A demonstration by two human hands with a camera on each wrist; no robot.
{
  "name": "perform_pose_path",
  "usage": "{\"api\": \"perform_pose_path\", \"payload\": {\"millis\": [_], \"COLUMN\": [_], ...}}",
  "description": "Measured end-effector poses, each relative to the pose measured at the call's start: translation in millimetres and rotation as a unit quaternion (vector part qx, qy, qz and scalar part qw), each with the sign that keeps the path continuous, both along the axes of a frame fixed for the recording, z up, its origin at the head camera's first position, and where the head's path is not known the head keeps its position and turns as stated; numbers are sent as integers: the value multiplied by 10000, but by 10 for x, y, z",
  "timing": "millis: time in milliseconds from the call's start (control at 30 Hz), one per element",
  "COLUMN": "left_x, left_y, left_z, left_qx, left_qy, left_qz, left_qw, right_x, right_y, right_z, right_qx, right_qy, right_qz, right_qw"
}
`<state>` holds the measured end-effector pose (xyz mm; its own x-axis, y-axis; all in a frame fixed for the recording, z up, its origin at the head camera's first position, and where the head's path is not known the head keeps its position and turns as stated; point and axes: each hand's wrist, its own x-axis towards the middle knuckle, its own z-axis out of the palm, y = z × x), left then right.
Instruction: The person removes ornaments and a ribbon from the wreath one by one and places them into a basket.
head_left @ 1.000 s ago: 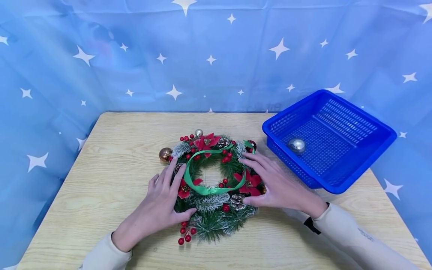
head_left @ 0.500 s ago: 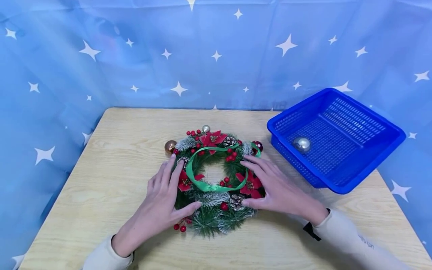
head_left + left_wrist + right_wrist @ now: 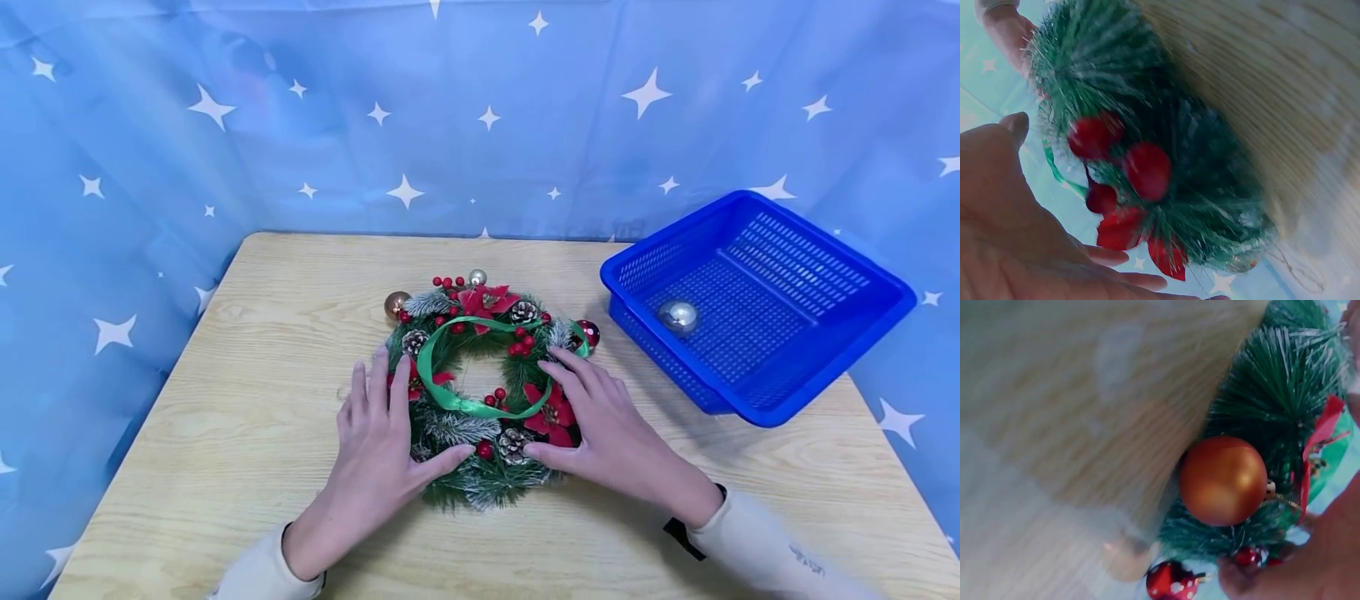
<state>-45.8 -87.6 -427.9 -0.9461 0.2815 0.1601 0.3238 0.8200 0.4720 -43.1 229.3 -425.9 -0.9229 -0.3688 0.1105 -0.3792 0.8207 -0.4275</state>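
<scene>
A green Christmas wreath [image 3: 498, 487] lies flat on the table, trimmed with red poinsettias [image 3: 486, 302], pine cones [image 3: 515, 447] and berries. A loop of green ribbon [image 3: 450, 400] sits across its ring. My left hand [image 3: 375, 454] is at the wreath's left side, thumb and fingers spread; the left wrist view has the palm beside red berries [image 3: 1147, 170]. On the other side, my right hand [image 3: 618, 442] has its fingers spread along the edge, thumb by a pine cone. Close to it in the right wrist view is an orange bauble [image 3: 1222, 481]. Whether every fingertip touches, I cannot tell.
Right of the wreath stands a blue plastic basket [image 3: 757, 412] with a silver bauble [image 3: 679, 317] inside. Brown [image 3: 396, 305] and red [image 3: 590, 333] baubles stick out from the wreath's rim. A star-patterned blue cloth [image 3: 480, 150] hangs behind the wooden table [image 3: 225, 400].
The wreath has turned clockwise a little: its brown bauble has shifted away, its red one nearer. The lower-left berry sprig is now out of sight in the head view. The head view has shifted slightly.
</scene>
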Motion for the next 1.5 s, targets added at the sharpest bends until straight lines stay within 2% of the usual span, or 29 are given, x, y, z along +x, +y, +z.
{"api": "perform_pose_path", "payload": {"millis": [267, 500, 567, 833, 1267, 1500], "left_x": [-65, -102, -106, -138, -180, -177], "left_y": [51, 25, 17, -16, -64, -78], "left_z": [-66, -149, -161, -173, -169, -171], "left_qx": [-37, -107, -119, -70, -22, -20], "left_qy": [-191, 176, 176, -56, -211, -263], "left_qz": [-41, -218, -269, -407, -469, -479], "left_qw": [9998, 9995, 9994, 9991, 9987, 9985], "right_x": [47, 54, 54, 82, 270, 346], "right_y": [-69, -64, -54, 42, 242, 280], "right_z": [-44, -45, -34, 0, 13, -38], "right_qx": [73, -17, -54, -349, -524, -507], "right_qy": [280, 221, 170, 321, 873, 808], "right_qz": [-149, -121, -135, -167, -371, -553], "right_qw": [9995, 9997, 9997, 9987, 9941, 9939]}}
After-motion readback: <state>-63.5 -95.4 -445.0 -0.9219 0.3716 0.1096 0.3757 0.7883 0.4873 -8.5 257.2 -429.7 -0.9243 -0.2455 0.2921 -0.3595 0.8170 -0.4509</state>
